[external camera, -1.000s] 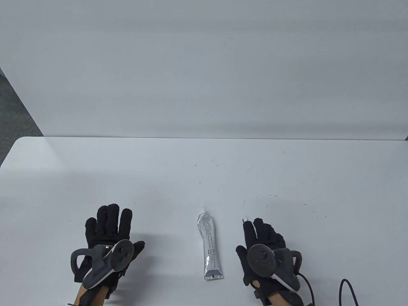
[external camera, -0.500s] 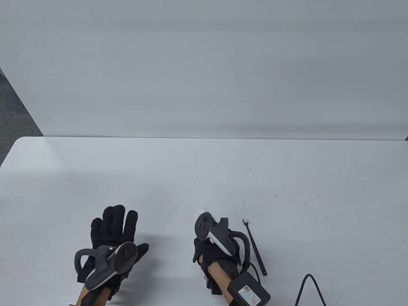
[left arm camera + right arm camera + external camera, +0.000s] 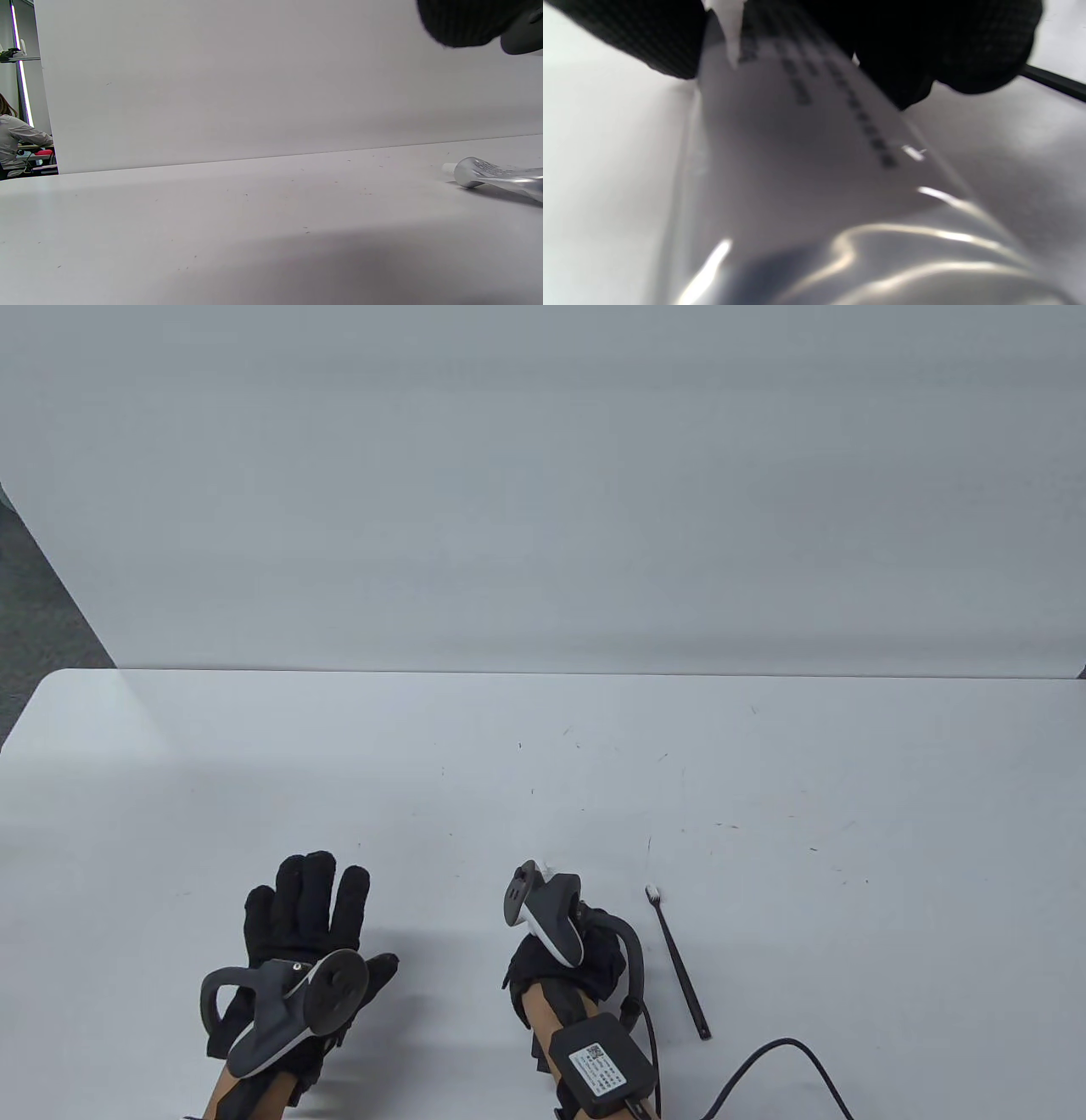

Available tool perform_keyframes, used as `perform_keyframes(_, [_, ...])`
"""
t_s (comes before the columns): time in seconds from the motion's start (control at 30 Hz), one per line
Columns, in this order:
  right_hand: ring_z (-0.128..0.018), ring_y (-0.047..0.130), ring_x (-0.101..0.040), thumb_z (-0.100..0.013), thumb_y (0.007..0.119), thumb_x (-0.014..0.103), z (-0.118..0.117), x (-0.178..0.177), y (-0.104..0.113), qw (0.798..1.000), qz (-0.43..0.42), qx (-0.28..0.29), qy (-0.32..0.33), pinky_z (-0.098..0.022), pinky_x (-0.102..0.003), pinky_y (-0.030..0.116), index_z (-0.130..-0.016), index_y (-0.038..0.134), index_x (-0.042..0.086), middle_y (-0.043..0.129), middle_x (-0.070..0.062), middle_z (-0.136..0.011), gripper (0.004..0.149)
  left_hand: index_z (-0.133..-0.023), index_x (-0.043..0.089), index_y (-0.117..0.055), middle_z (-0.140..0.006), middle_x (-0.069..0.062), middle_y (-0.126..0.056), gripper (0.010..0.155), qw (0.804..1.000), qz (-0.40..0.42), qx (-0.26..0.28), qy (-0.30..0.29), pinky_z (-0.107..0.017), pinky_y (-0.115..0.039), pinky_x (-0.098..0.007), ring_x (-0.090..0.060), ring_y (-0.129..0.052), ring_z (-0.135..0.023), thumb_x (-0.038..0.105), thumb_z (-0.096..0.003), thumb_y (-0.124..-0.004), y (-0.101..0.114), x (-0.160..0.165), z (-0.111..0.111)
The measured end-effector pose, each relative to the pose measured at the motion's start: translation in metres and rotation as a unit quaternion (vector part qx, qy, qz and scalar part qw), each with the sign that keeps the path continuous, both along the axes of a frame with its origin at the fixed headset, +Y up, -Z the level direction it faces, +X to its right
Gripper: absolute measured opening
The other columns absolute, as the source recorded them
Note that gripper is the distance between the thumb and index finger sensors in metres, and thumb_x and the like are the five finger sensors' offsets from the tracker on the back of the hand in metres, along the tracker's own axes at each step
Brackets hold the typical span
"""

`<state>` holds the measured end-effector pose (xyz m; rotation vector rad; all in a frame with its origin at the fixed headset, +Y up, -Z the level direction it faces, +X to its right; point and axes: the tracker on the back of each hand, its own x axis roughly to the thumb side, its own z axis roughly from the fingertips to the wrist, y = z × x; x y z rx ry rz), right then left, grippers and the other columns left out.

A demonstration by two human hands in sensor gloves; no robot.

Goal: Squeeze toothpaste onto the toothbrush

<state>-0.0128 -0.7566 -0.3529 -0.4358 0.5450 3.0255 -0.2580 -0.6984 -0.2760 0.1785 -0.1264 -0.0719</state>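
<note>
The silver toothpaste tube (image 3: 797, 169) lies on the white table (image 3: 543, 763) at front centre. In the table view my right hand (image 3: 585, 954) covers it, with only its white cap end (image 3: 548, 867) peeking out. In the right wrist view the right hand's fingers (image 3: 925, 51) close around the tube from both sides. The tube's cap end also shows in the left wrist view (image 3: 496, 176), resting on the table. The black toothbrush (image 3: 679, 963) lies just right of the right hand, white bristle head (image 3: 652, 891) pointing away. My left hand (image 3: 310, 899) lies flat and empty, fingers spread, left of the tube.
A black box (image 3: 602, 1056) is strapped to my right forearm, and its cable (image 3: 764, 1060) loops over the table's front right. A white wall (image 3: 543, 475) stands behind the table. The table's left edge is rounded, with grey floor beyond.
My right hand has moved left off the toothbrush onto the toothpaste tube and turned on its side, fingers closing on the tube. The toothbrush is now uncovered. The left hand barely shifted.
</note>
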Motion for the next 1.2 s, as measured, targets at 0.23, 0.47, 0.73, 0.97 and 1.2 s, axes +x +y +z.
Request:
perform_keyframes(0.23, [-0.047, 0.101, -0.034, -0.036, 0.084, 0.047, 0.013, 0.003, 0.05, 0.989, -0.11, 0.067, 0.073, -0.028, -0.05, 0.092, -0.066, 0.081, -0.003, 0.082, -0.022, -0.077, 0.057, -0.112, 0.034, -0.019, -0.118, -0.01, -0.003, 0.097, 1.0, 0.002, 0.004, -0.003, -0.078, -0.028, -0.073, -0.043, -0.013, -0.114, 0.07, -0.0383, -0.071, 0.002, 0.0, 0.001])
perform_keyframes(0.47, [-0.05, 0.101, -0.039, -0.035, 0.086, 0.043, 0.049, 0.042, 0.125, 0.933, -0.215, 0.234, 0.168, -0.028, -0.05, 0.092, -0.071, 0.079, -0.003, 0.079, -0.022, -0.082, 0.058, -0.112, 0.033, -0.019, -0.118, -0.011, -0.006, 0.096, 0.999, 0.041, 0.012, -0.023, -0.079, -0.03, -0.072, -0.043, -0.016, -0.114, 0.069, -0.0396, -0.071, 0.002, 0.002, 0.004])
perform_keyframes(0.73, [-0.054, 0.096, -0.041, -0.041, 0.085, 0.038, 0.09, 0.08, 0.099, 0.848, -0.22, 0.387, 0.289, -0.034, -0.056, 0.087, -0.075, 0.077, -0.002, 0.077, -0.021, -0.085, 0.053, -0.111, 0.028, -0.037, -0.119, -0.013, -0.033, 0.083, 0.952, 0.279, 0.032, -0.125, -0.078, -0.044, -0.069, -0.043, -0.041, -0.112, 0.061, -0.0435, -0.074, 0.007, 0.013, 0.013])
perform_keyframes(0.97, [-0.054, 0.096, -0.04, -0.04, 0.086, 0.038, 0.116, 0.069, 0.074, 0.834, -0.135, 0.39, 0.367, -0.033, -0.055, 0.087, -0.074, 0.078, -0.001, 0.078, -0.021, -0.084, 0.053, -0.1, 0.023, -0.072, -0.095, -0.012, -0.086, 0.058, 0.803, 0.567, -0.073, -0.169, -0.057, -0.073, -0.059, -0.04, -0.091, -0.079, 0.045, -0.0466, -0.08, -0.006, 0.022, 0.007])
perform_keyframes(1.2, [-0.053, 0.097, -0.039, -0.04, 0.086, 0.039, 0.13, 0.056, 0.072, 0.827, -0.097, 0.39, 0.393, -0.032, -0.055, 0.088, -0.074, 0.079, 0.0, 0.079, -0.02, -0.084, 0.053, -0.103, 0.023, -0.066, -0.095, -0.012, -0.083, 0.062, 0.802, 0.534, -0.147, -0.222, -0.059, -0.071, -0.06, -0.04, -0.088, -0.078, 0.049, -0.047, -0.075, -0.012, 0.038, 0.008])
